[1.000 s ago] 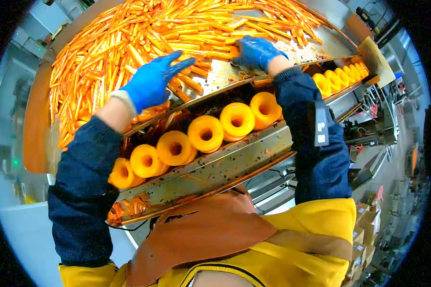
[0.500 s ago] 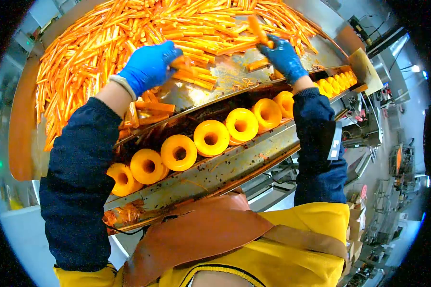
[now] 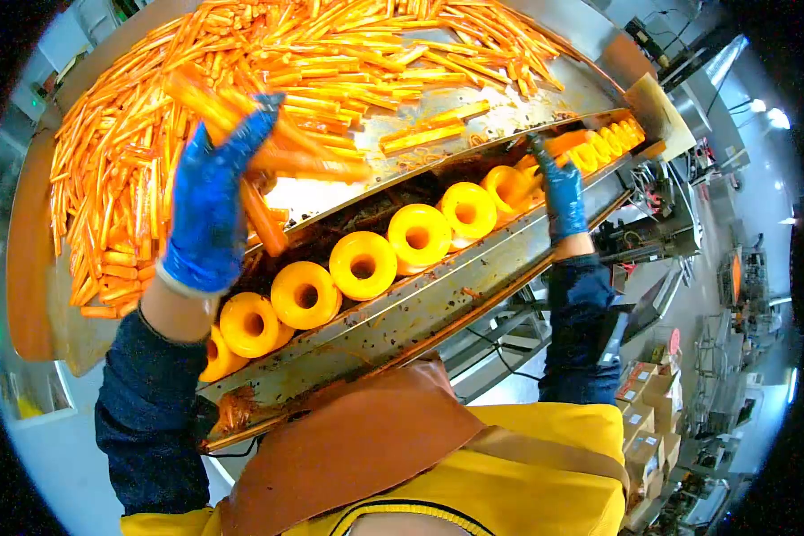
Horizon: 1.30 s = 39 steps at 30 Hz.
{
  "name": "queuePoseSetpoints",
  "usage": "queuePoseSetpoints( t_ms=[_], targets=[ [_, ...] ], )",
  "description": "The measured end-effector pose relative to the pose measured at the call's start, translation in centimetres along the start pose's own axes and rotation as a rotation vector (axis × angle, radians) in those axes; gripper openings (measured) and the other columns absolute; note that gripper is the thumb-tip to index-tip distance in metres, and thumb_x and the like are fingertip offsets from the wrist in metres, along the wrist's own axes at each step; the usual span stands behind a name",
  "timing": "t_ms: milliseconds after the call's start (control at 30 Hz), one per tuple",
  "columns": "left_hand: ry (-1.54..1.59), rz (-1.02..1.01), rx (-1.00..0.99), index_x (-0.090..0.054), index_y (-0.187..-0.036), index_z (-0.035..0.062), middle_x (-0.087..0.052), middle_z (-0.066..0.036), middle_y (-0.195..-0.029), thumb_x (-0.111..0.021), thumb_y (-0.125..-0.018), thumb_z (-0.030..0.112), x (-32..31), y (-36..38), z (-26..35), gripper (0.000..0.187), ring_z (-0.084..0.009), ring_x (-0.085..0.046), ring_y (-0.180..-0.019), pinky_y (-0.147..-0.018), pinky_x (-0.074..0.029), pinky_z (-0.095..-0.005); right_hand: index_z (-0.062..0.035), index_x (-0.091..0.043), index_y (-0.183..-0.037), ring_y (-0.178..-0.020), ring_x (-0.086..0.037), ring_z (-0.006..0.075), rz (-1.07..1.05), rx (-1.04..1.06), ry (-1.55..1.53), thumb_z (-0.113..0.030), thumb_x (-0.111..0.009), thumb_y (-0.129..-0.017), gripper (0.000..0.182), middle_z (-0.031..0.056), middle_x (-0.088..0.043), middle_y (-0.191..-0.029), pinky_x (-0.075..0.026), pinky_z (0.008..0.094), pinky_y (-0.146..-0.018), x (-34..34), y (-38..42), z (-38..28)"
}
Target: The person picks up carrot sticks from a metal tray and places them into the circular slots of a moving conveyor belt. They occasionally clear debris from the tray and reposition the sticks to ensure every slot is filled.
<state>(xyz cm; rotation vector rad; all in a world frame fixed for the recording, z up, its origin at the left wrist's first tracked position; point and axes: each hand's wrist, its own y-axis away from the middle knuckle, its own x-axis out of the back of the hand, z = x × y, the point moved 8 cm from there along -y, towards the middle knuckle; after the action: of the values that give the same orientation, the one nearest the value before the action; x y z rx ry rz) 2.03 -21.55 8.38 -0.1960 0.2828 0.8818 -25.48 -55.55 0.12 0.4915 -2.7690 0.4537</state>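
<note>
My left hand [image 3: 207,210], in a blue glove, is raised over the left part of a metal tray [image 3: 590,85]. Its fingers curl around a loose bunch of glossy orange sticks [image 3: 308,165], blurred by motion. My right hand [image 3: 561,192], gloved in blue too, is at the row of yellow ring-shaped cups [image 3: 363,255] with round holes. An orange stick [image 3: 566,142] shows at its fingertips, and the grip itself is partly hidden. A large heap of orange sticks [image 3: 152,134] fills much of the tray, and a few lie apart near its middle.
The cups sit in a long stained metal channel [image 3: 402,330] running diagonally along the tray's near side. A tan board [image 3: 665,116] stands at the channel's far right end. Cardboard boxes [image 3: 648,420] are stacked on the floor at right, with machinery behind.
My right hand has come down from above the tray to the yellow cups with an orange stick. My left hand has moved left and turned upward, holding its bunch. The view has shifted slightly.
</note>
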Motion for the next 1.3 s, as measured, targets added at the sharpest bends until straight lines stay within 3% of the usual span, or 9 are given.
queuePoseSetpoints(
  t_ms=[200, 567, 700, 833, 967, 1100, 1167, 1200, 1300],
  targets=[
    [-0.089, -0.108, 0.047, -0.055, -0.114, -0.0016, -0.06, -0.008, -0.11, -0.059, -0.085, 0.007, -1.7, 3.9, -2.9, 0.031, -0.0165, -0.055, -0.103, -0.092, -0.042, -0.0293, -0.0102, -0.067, -0.104, -0.064, -0.049, 0.0045, -0.024, -0.153, -0.076, -0.032, -0.061, -0.085, 0.03, -0.0034, -0.062, -0.083, -0.035, 0.0207, -0.053, 1.0, 1.2, 2.6],
    [-0.117, -0.07, 0.147, -0.056, -0.111, -0.0001, -0.059, -0.006, -0.102, -0.059, -0.084, 0.011, -1.0, 5.9, -4.9, 0.029, -0.0146, -0.056, -0.094, -0.086, -0.044, -0.0275, -0.0076, -0.067, -0.1, -0.073, -0.057, 0.0117, -0.274, -0.046, 0.005, -0.033, -0.063, -0.084, 0.03, -0.0003, -0.065, -0.085, -0.045, 0.0265, -0.065, 1.6, -1.7, 8.8],
    [-0.164, -0.076, 0.142, -0.056, -0.11, 0.0004, -0.059, -0.005, -0.102, -0.059, -0.085, 0.01, -1.6, 6.2, -5.1, 0.027, -0.0141, -0.056, -0.094, -0.085, -0.045, -0.0273, -0.0053, -0.068, -0.094, -0.064, -0.057, 0.0153, 0.086, -0.078, 0.422, -0.037, -0.065, -0.081, 0.034, 0.0032, -0.065, -0.075, -0.046, 0.03, -0.061, 5.4, -0.3, 2.2],
    [-0.135, -0.116, 0.112, -0.056, -0.11, 0.0005, -0.059, -0.006, -0.102, -0.061, -0.084, 0.009, -2.2, 6.1, -6.3, 0.027, -0.0136, -0.056, -0.094, -0.086, -0.044, -0.0274, -0.0078, -0.067, -0.101, -0.068, -0.054, 0.0076, 0.207, 0.098, -0.089, -0.026, -0.056, -0.09, 0.023, 0.0026, -0.067, -0.089, -0.043, 0.0233, -0.059, 3.0, -0.1, 0.3],
    [-0.185, -0.12, 0.086, -0.056, -0.11, 0.0007, -0.059, -0.006, -0.102, -0.062, -0.083, 0.009, -3.7, 5.9, -6.3, 0.028, -0.0128, -0.056, -0.093, -0.084, -0.045, -0.0274, -0.0052, -0.065, -0.102, -0.084, -0.059, 0.0126, 0.079, 0.371, 0.405, -0.018, -0.064, -0.084, 0.022, 0.0064, -0.065, -0.096, -0.047, 0.0252, -0.075, -1.7, 2.8, -2.8],
    [-0.277, -0.248, 0.044, -0.056, -0.109, -0.0001, -0.06, -0.007, -0.101, -0.064, -0.081, 0.006, -7.2, 5.0, -7.1, 0.03, -0.0134, -0.056, -0.094, -0.086, -0.045, -0.0271, -0.0058, -0.062, -0.106, -0.08, -0.06, 0.0145, -0.444, 0.206, -0.407, -0.012, -0.065, -0.083, 0.025, 0.0061, -0.064, -0.1, -0.049, 0.0282, -0.068, -7.4, 8.1, -8.4],
    [-0.458, -0.416, -0.352, -0.056, -0.109, -0.0011, -0.061, -0.007, -0.102, -0.066, -0.08, 0.006, -10.4, 4.9, -7.5, 0.032, -0.0142, -0.058, -0.091, -0.084, -0.046, -0.0276, -0.0057, -0.061, -0.109, -0.078, -0.059, 0.0131, -0.792, 0.237, -0.19, -0.01, -0.064, -0.082, 0.027, 0.0053, -0.064, -0.101, -0.048, 0.0289, -0.065, -9.9, 11.5, -11.4],
    [-0.325, -0.347, -0.085, -0.058, -0.106, -0.0006, -0.062, -0.007, -0.103, -0.068, -0.078, 0.007, -10.2, 4.3, -9.0, 0.031, -0.0147, -0.059, -0.088, -0.081, -0.047, -0.0283, -0.0057, -0.061, -0.109, -0.078, -0.059, 0.0131, -0.785, 0.235, -0.191, -0.01, -0.064, -0.082, 0.027, 0.0053, -0.064, -0.101, -0.048, 0.0289, -0.065, -9.8, 11.3, -10.8],
    [-0.43, -0.504, -0.249, -0.061, -0.102, 0.0007, -0.063, -0.008, -0.102, -0.069, -0.076, 0.007, -14.9, 3.5, -7.6, 0.028, -0.0151, -0.06, -0.087, -0.078, -0.048, -0.0297, -0.0069, -0.053, -0.123, -0.08, -0.057, 0.0105, -0.87, 0.005, 0.3, -0.008, -0.062, -0.079, 0.045, 0.0002, -0.064, -0.096, -0.048, 0.0274, -0.068, -9.2, 10.6, -8.6]
  ],
)
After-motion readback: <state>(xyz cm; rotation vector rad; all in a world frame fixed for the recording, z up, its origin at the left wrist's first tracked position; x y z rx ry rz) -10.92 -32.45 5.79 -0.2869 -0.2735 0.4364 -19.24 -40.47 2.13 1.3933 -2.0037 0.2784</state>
